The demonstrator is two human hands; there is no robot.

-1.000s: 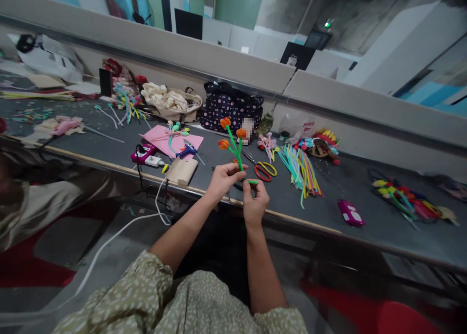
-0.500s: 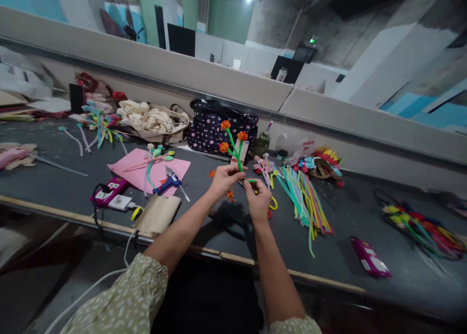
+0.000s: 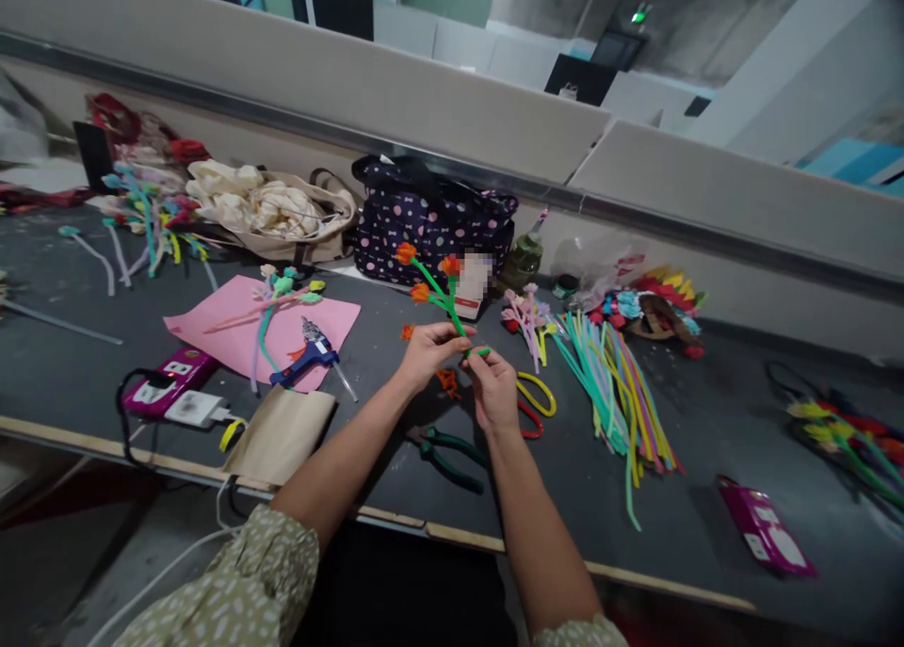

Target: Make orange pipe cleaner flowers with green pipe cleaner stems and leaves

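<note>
Three fuzzy orange flowers on green fuzzy stems (image 3: pixel 454 312), joined in one bunch, are up in front of the dark blue cloth bag with dots (image 3: pixel 402 221). They lean more to the left now than they did half a second ago. The left hand (image 3: pixel 428 353) pinches the bottom of the bunch between thumb and finger. The right hand (image 3: pixel 495 393) is closed too, pinching a short green end just beside the left fingers. I can't tell if that end is part of the same stem. Both hands have stayed close together, so I think the bottom of the bunch is where the work is.

The view has changed too. On the near side of the bag, the pliers with dark green handles (image 3: pixel 428 444) now show clearly on the dark grey table (image 3: pixel 579 482), and no hand holds them. More of the red and yellow loop handles (image 3: pixel 555 404) shows, to the near right of the bag.
</note>
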